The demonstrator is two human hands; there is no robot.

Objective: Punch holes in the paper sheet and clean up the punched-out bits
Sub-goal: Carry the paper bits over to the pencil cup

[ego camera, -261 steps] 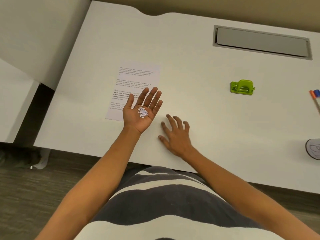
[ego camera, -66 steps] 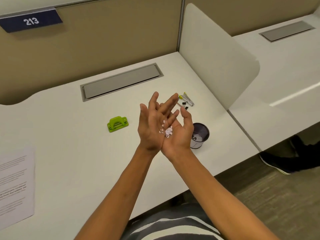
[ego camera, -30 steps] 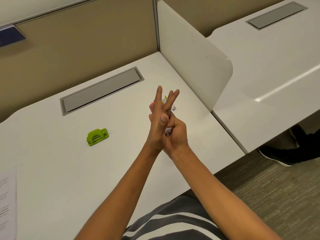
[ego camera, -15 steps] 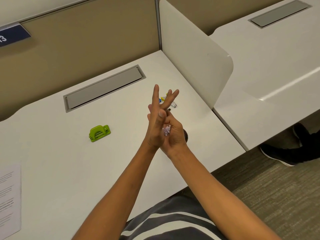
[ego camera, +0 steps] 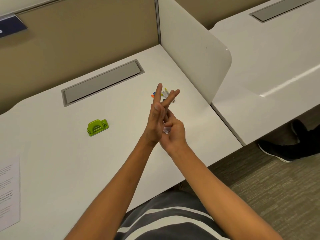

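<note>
Hands meeting above the counter [ego camera: 52, 153], seen from the head camera. Left hand [ego camera: 155, 122] standing on edge, fingers straight and spread, pressing against the right. Right hand [ego camera: 173, 134] cupping loosely, fingers curling, holding the small paper bits [ego camera: 165, 130] in the palm. Neither hand clamping hard on anything.

Brushing the last bits off the left palm into the right, most likely. Doing it well meaning: keeping the right palm tipped up like a bowl, rubbing slowly, keeping fingers close so nothing slips through. Light bits flying off easily, so no quick shaking.

Paper sheet [ego camera: 8, 193] lying flat at the far left, half out of view. Green hole punch [ego camera: 97, 127] sitting alone, well apart from the hands. Coloured pens [ego camera: 164, 93] lying just behind the fingertips. Cannot tell what is lying under the hands.

Counter edge running close below the right wrist, with carpet floor [ego camera: 268, 196] beyond, so spilled bits possibly dropping there. White divider [ego camera: 194, 54] standing to the right, blocking that side. Plenty of open room to the left and front.
</note>
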